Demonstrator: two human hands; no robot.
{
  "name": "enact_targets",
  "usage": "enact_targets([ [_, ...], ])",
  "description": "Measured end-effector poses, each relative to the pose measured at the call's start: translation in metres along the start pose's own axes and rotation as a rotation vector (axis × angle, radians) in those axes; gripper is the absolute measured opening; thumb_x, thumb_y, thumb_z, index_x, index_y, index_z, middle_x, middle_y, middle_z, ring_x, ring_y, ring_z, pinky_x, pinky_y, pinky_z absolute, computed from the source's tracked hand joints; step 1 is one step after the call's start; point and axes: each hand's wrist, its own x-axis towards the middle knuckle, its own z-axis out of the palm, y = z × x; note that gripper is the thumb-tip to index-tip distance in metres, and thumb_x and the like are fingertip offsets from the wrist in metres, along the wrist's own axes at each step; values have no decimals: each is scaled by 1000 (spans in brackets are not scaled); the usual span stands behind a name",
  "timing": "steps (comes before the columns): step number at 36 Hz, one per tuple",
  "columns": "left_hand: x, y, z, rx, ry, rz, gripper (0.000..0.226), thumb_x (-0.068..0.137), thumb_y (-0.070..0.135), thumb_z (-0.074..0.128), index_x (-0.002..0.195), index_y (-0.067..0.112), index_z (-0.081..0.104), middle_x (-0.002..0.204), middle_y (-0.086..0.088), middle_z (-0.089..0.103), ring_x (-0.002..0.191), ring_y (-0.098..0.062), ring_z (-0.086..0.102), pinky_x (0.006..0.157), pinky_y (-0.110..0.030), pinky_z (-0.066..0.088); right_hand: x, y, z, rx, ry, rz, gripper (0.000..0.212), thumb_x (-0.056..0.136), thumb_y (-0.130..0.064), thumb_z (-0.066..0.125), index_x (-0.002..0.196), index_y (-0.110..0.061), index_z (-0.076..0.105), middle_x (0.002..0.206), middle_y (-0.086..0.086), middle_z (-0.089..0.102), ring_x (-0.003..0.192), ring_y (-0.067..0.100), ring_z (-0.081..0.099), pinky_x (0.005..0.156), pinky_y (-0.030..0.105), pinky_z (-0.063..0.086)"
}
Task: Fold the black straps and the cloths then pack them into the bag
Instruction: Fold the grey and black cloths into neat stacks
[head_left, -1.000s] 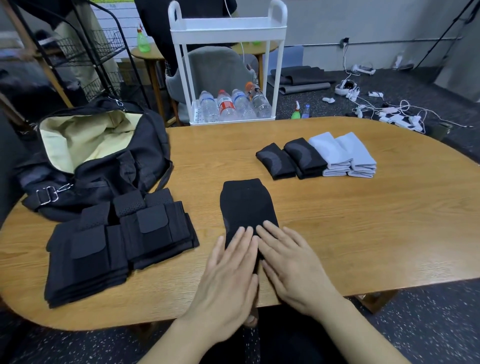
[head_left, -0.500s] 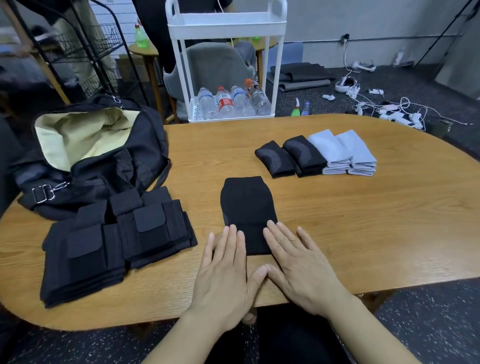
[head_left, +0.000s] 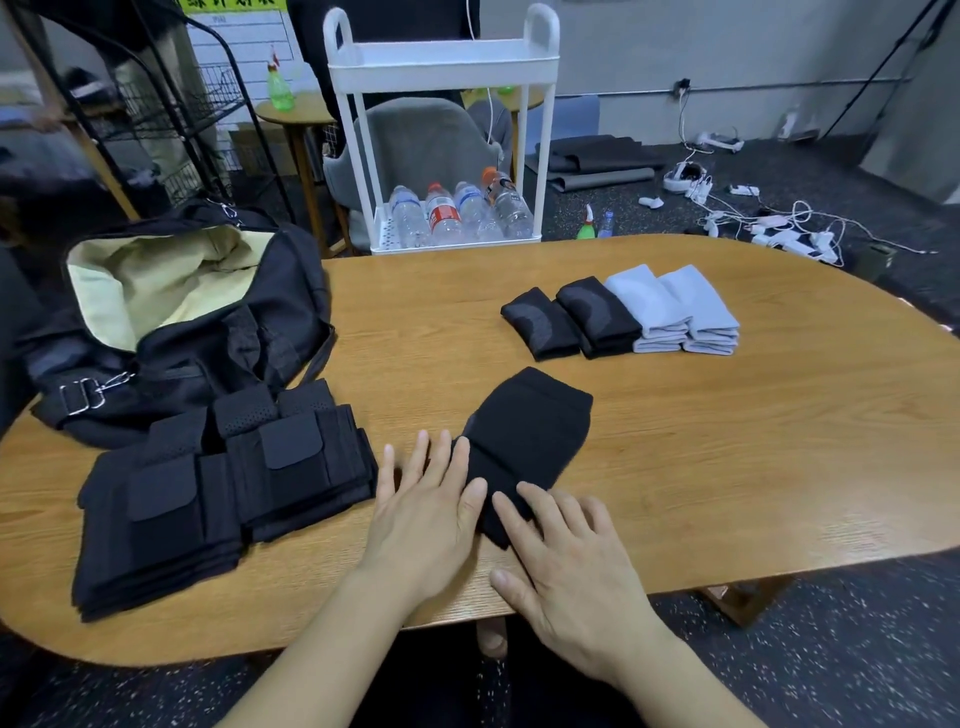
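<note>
Table (head_left: 675, 467) orange-brown wood grain. Near cloth (head_left: 524, 441) plain black. Far right: two black cloths (head_left: 571, 322) with grey curved pattern, two pale blue cloths (head_left: 675, 306). Straps (head_left: 208, 493) black. Bag (head_left: 208, 332) black, cream lining.

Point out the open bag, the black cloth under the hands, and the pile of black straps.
bag (head_left: 270, 332), head view, black outer side
black cloth (head_left: 530, 415), head view, middle
black straps (head_left: 223, 483), head view, top of pile
</note>
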Motion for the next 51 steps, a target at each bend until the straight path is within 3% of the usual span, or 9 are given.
enact_targets([
  [8,18,-8,-5,113,-35,79,69,91,54,-12,154,27,-13,162,8,-16,145,-12,-29,113,-37,-27,4,5,-7,115,72,54,54,98,-52,32,139,-20,48,128,0,54,114,22,51,91,34,31],
  [13,11,1,-7,57,105,55,76,83,58,-24,152,29,-14,162,6,-13,145,-10,-27,112,-37,-27,29,36,-18,128,165,143,52,97,-46,35,138,-18,51,131,0,56,125,25,46,97,38,26],
  [19,-6,61,-2,-140,167,-85,80,87,53,-8,155,24,22,161,6,22,148,-9,17,113,-36,8,68,78,-10,77,137,158,47,96,-41,34,130,-18,58,126,2,61,122,25,48,92,39,25],
  [22,-3,75,12,-135,170,-111,59,95,44,26,139,14,53,139,0,57,124,-16,54,95,-41,45,81,88,-4,44,90,132,46,96,-41,34,125,-18,62,125,4,63,124,25,50,94,40,24],
  [25,5,79,18,-109,198,-137,58,95,43,31,134,11,57,129,2,64,113,-17,59,85,-39,51,86,93,-1,17,29,98,47,97,-42,31,120,-19,65,126,5,62,123,24,53,96,40,21],
  [30,16,72,19,-9,196,-148,61,97,45,23,131,12,61,129,1,64,116,-19,58,95,-43,45,79,97,-1,12,46,150,49,97,-44,29,116,-20,66,119,5,63,108,26,59,94,44,30],
  [35,23,50,11,70,187,-17,76,93,48,-4,146,21,45,150,7,42,139,-15,35,114,-36,4,58,91,-5,-21,88,219,50,97,-44,29,116,-18,67,110,7,62,96,27,60,83,46,46],
  [39,31,28,10,52,269,103,53,101,40,21,126,19,63,130,5,62,122,-18,54,111,-38,11,42,76,-4,-52,97,279,51,97,-45,30,119,-17,66,108,9,61,92,27,59,82,45,43],
  [51,43,-4,0,128,242,297,47,100,39,25,129,22,58,134,10,58,132,-15,45,115,-46,-1,26,46,-6,-74,118,353,54,95,-46,31,120,-13,66,103,11,59,94,30,56,81,49,42],
])
